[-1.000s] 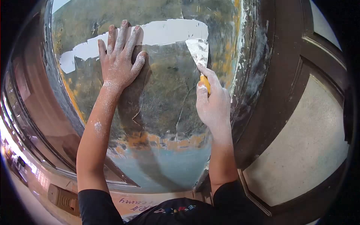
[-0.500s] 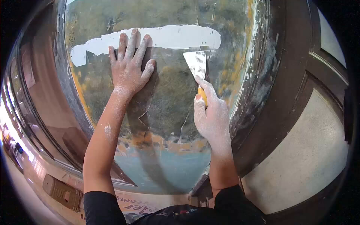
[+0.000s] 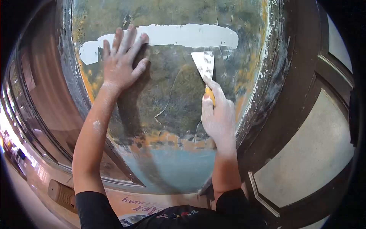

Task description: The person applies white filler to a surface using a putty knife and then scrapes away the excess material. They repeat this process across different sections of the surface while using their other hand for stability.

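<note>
My left hand [image 3: 122, 63] is dusted with white powder. Its fingers are spread over the left part of a white putty band [image 3: 183, 35] on the wall. The wall panel [image 3: 167, 84] is a mottled dark green with thin cracks. In my right hand [image 3: 219, 110] is a putty knife [image 3: 204, 65], gripped by its yellow handle, with the forefinger stretched along the metal blade. White smears mark the blade, which points upward, its edge just below the band's right part.
Worn trim with flaking white paint [image 3: 263, 72] borders the panel. A brown door with pale panels [image 3: 305, 156] stands at the right. Low on the wall is a blue-green strip [image 3: 179, 168]. A brown object [image 3: 61, 192] lies at lower left.
My left hand has moved left along the white band. The putty knife in my right hand sits slightly farther left of the band's right end. The camera view has shifted a little.
</note>
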`<state>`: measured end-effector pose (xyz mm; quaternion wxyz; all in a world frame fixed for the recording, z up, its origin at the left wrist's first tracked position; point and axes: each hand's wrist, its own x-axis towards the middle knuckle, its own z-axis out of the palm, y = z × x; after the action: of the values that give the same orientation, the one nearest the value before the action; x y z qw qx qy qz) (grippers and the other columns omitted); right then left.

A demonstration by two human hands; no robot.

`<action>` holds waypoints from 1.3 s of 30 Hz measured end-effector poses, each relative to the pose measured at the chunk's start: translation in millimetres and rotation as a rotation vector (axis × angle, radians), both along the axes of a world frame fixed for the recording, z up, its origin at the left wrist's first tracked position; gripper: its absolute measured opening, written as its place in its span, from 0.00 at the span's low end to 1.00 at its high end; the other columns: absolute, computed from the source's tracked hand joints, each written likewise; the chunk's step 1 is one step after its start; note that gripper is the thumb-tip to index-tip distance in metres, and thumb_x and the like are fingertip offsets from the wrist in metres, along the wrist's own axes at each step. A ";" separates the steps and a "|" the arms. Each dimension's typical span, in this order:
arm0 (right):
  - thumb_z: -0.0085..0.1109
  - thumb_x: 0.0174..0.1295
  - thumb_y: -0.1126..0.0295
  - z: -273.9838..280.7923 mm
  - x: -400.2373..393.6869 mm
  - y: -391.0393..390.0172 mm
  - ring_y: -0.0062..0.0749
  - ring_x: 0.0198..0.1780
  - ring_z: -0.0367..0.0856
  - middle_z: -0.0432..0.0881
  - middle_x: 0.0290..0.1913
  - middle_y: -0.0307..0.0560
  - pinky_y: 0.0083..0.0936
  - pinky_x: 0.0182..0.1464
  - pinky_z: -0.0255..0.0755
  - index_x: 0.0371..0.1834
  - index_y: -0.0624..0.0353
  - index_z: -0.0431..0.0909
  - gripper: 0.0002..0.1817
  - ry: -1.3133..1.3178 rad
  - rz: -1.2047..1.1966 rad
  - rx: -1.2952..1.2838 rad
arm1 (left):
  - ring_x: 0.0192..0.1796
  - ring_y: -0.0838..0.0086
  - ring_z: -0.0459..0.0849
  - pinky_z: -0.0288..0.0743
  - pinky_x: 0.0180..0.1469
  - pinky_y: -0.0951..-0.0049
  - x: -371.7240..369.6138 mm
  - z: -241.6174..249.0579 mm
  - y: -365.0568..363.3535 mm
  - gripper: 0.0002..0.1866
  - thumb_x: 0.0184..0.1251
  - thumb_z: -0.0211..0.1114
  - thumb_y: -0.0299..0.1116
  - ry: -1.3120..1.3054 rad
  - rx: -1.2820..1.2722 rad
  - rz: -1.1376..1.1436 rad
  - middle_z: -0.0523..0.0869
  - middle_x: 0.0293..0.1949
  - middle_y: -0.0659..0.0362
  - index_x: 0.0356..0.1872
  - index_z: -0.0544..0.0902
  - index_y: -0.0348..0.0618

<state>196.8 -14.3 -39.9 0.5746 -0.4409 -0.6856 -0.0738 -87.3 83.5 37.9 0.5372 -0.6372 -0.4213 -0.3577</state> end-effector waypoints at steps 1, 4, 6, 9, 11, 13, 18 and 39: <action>0.51 0.69 0.70 6.5 -2.6 1.2 0.60 0.32 0.86 0.84 0.27 0.63 0.49 0.41 0.77 0.70 0.51 0.74 0.25 0.059 0.020 -0.073 | 0.85 0.52 0.46 0.37 0.80 0.34 -6.6 6.7 2.3 0.37 0.71 0.57 0.59 -0.022 0.020 -0.022 0.54 0.84 0.58 0.80 0.64 0.69; 0.52 0.68 0.70 10.4 -8.9 -7.7 0.59 0.33 0.86 0.83 0.27 0.63 0.47 0.40 0.77 0.68 0.52 0.75 0.24 0.119 0.050 -0.097 | 0.85 0.52 0.46 0.37 0.80 0.32 -17.5 14.3 7.0 0.36 0.73 0.55 0.58 -0.048 0.052 -0.022 0.53 0.84 0.58 0.80 0.63 0.70; 0.53 0.68 0.69 6.7 -12.3 -4.3 0.59 0.33 0.86 0.83 0.27 0.63 0.46 0.40 0.78 0.66 0.54 0.76 0.23 0.096 0.007 -0.080 | 0.85 0.50 0.47 0.39 0.79 0.31 -17.1 8.6 9.3 0.35 0.73 0.55 0.58 -0.079 0.070 -0.019 0.53 0.84 0.59 0.80 0.63 0.70; 0.54 0.67 0.70 13.6 -23.2 -5.0 0.60 0.33 0.86 0.84 0.28 0.64 0.46 0.41 0.78 0.65 0.54 0.76 0.22 0.155 0.015 -0.102 | 0.84 0.49 0.48 0.39 0.78 0.30 -17.0 6.9 8.7 0.35 0.74 0.55 0.58 -0.083 0.056 -0.015 0.54 0.84 0.58 0.80 0.64 0.70; 0.55 0.66 0.70 12.7 -25.6 -6.7 0.59 0.34 0.87 0.84 0.28 0.63 0.46 0.41 0.78 0.65 0.54 0.76 0.22 0.157 0.015 -0.078 | 0.84 0.49 0.48 0.40 0.78 0.29 -17.1 7.6 6.8 0.35 0.73 0.55 0.57 -0.081 0.053 -0.015 0.54 0.84 0.57 0.80 0.64 0.69; 0.55 0.66 0.70 13.1 -32.7 -16.8 0.58 0.34 0.87 0.84 0.28 0.62 0.45 0.41 0.78 0.65 0.54 0.77 0.22 0.165 -0.021 -0.124 | 0.84 0.49 0.48 0.40 0.78 0.29 -17.9 6.5 8.6 0.35 0.73 0.55 0.57 -0.075 0.058 -0.024 0.54 0.84 0.57 0.80 0.63 0.69; 0.55 0.65 0.71 7.1 -39.4 -6.3 0.59 0.34 0.86 0.83 0.27 0.62 0.46 0.40 0.78 0.64 0.53 0.77 0.22 0.193 0.008 -0.007 | 0.84 0.49 0.49 0.41 0.78 0.29 -17.7 4.0 5.0 0.36 0.72 0.55 0.57 -0.077 0.043 -0.011 0.54 0.84 0.57 0.81 0.63 0.68; 0.57 0.66 0.70 -2.9 -55.1 -4.5 0.62 0.37 0.86 0.85 0.33 0.65 0.45 0.41 0.79 0.72 0.54 0.71 0.28 0.116 -0.011 0.010 | 0.85 0.51 0.47 0.41 0.78 0.30 -31.6 -23.7 -1.8 0.36 0.72 0.56 0.56 -0.041 -0.036 -0.045 0.54 0.84 0.56 0.80 0.64 0.63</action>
<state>141.7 -18.8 -42.9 0.6150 -0.4454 -0.6484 -0.0549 -118.9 81.7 14.2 0.5089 -0.6485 -0.4242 -0.3749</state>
